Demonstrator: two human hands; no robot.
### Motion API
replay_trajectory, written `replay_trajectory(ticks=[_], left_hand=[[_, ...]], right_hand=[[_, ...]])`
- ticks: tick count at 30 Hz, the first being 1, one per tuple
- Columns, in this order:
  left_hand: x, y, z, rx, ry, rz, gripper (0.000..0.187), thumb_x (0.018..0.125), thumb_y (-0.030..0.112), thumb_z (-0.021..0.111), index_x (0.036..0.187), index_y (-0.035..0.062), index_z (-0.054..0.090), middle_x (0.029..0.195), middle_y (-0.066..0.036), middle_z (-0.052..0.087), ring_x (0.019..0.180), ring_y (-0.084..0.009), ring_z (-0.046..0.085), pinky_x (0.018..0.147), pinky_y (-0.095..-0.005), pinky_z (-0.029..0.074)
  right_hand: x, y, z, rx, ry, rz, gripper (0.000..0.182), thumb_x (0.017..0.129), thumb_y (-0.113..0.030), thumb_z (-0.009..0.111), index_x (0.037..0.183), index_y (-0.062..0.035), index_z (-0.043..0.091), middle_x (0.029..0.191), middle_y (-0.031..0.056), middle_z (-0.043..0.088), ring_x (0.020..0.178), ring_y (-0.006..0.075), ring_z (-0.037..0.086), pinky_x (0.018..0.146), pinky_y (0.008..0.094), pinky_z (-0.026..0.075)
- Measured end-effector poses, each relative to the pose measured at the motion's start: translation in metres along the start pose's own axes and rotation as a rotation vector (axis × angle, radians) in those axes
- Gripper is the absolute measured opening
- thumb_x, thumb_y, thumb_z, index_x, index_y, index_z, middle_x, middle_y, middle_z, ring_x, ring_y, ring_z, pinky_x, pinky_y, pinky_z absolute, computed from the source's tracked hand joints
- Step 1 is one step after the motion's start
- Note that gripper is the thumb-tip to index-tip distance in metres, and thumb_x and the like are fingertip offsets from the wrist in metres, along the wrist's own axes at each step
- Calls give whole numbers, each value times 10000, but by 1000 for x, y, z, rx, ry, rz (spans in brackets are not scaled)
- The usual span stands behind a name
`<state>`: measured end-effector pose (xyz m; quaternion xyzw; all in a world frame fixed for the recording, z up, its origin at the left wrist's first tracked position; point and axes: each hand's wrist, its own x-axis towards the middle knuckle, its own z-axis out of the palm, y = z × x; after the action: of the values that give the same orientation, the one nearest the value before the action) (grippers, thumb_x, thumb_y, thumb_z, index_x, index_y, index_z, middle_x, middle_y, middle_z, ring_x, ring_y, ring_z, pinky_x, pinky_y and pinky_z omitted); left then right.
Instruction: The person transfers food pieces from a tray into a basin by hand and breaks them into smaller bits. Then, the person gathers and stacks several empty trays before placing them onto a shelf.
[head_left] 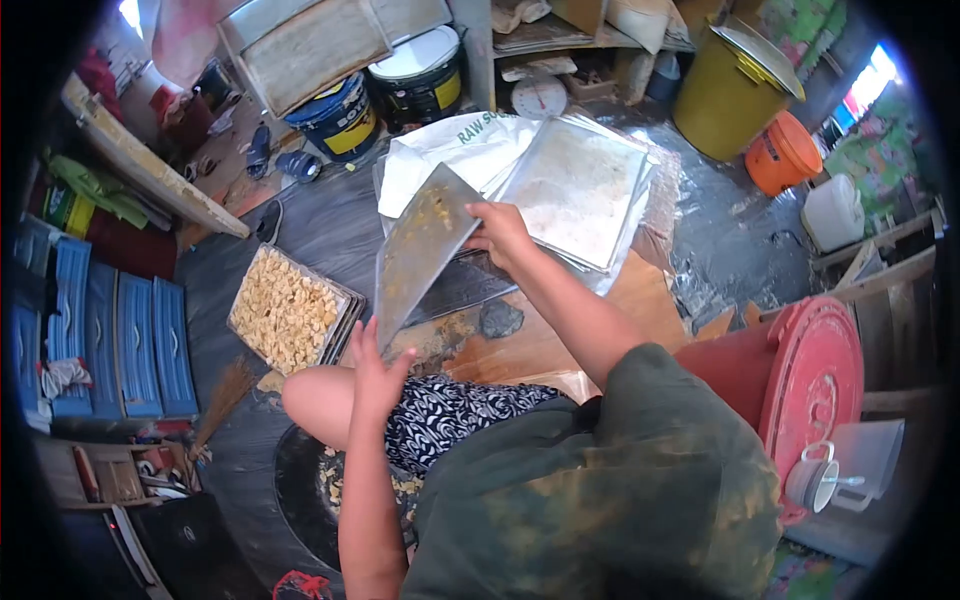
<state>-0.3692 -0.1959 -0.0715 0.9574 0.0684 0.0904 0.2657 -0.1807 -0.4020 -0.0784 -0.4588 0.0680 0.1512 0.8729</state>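
Observation:
My right hand (497,232) grips a thin metal baking tray (425,235) by its right edge. The tray is tilted steeply, with yellowish crumbs stuck on its face. My left hand (375,375) has its fingers spread, fingertips right at the tray's lower corner, palm over my knee. Left of it, a stack of trays (342,335) carries a top layer of small pale golden baked pieces (285,308). Beyond my right hand lies a pile of flat metal trays (580,190), beside a white sack (455,150) with green lettering.
A black basin (300,500) holding broken pieces sits by my left leg. A red lidded drum (815,390) stands at my right, with a white mug (812,480) and a clear pitcher (868,460). Buckets (415,80) and a dial scale (540,97) line the back; a broom (222,400) lies left.

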Motion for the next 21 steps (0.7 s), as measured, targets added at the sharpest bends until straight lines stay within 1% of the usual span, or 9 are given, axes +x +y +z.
replay_trajectory(ticks=[2, 6, 10, 11, 12, 14, 15, 18, 21], left_hand=[[0, 36, -6, 264, 14, 136, 781, 705, 259, 668, 1321, 41, 240, 1344, -255, 212, 1265, -373, 202, 1018, -468, 193], [25, 60, -6, 482, -3, 231, 841, 680, 267, 683, 1343, 61, 208, 1370, -224, 200, 1275, -359, 199, 1019, -479, 183], [55, 44, 17, 677, -28, 205, 784, 717, 313, 640, 1336, 61, 230, 1332, -227, 295, 1200, -370, 339, 970, -476, 270], [62, 40, 20, 742, 13, 214, 714, 751, 318, 599, 1324, 61, 259, 1296, -219, 353, 1107, -357, 447, 894, -448, 371], [66, 47, 16, 738, 37, 191, 714, 751, 318, 599, 1324, 61, 259, 1296, -219, 353, 1107, -357, 447, 894, -448, 371], [68, 58, 17, 529, -174, 13, 687, 763, 326, 581, 1318, 65, 273, 1278, -205, 378, 1007, -326, 519, 787, -405, 450], [66, 53, 24, 573, -109, 102, 679, 771, 333, 568, 1322, 76, 266, 1253, -192, 407, 931, -308, 555, 703, -378, 483], [59, 43, 40, 465, -167, 119, 723, 760, 362, 581, 1334, 88, 239, 1258, -190, 398, 970, -322, 539, 735, -383, 479], [50, 25, 50, 347, -266, 142, 815, 720, 419, 616, 1346, 95, 207, 1289, -190, 355, 995, -352, 522, 759, -389, 476]], right_hand=[[-13, -21, 13, 34, -20, -3, 275, 803, -145, 529, 945, 90, 518, 805, 153, 582, 664, 240, 598, 579, 339, 510], [-21, -31, 3, 109, -121, -21, 270, 782, -139, 545, 938, 78, 513, 805, 160, 586, 695, 239, 613, 600, 339, 526], [-16, -57, -5, 6, -123, -177, 282, 773, -166, 568, 910, 77, 526, 766, 149, 584, 618, 212, 610, 547, 297, 523], [-12, -68, -2, -53, -127, -211, 288, 771, -174, 574, 903, 79, 532, 752, 145, 583, 593, 204, 607, 529, 288, 522], [-8, -80, 2, -68, -157, -212, 288, 771, -174, 574, 903, 79, 532, 752, 145, 583, 593, 204, 607, 529, 288, 522], [-1, -96, 10, -232, -141, -299, 298, 771, -194, 577, 879, 83, 549, 743, 134, 580, 586, 196, 604, 508, 279, 518], [5, -99, 13, -289, -128, -327, 301, 774, -202, 574, 869, 82, 557, 726, 125, 580, 587, 189, 601, 505, 281, 514], [21, -94, 19, -402, -9, -410, 288, 778, -213, 564, 832, 69, 580, 675, 90, 576, 553, 149, 566, 466, 274, 469], [39, -80, 11, -598, 53, -445, 218, 805, -185, 528, 879, 9, 592, 703, 38, 575, 559, 101, 528, 452, 216, 416]])
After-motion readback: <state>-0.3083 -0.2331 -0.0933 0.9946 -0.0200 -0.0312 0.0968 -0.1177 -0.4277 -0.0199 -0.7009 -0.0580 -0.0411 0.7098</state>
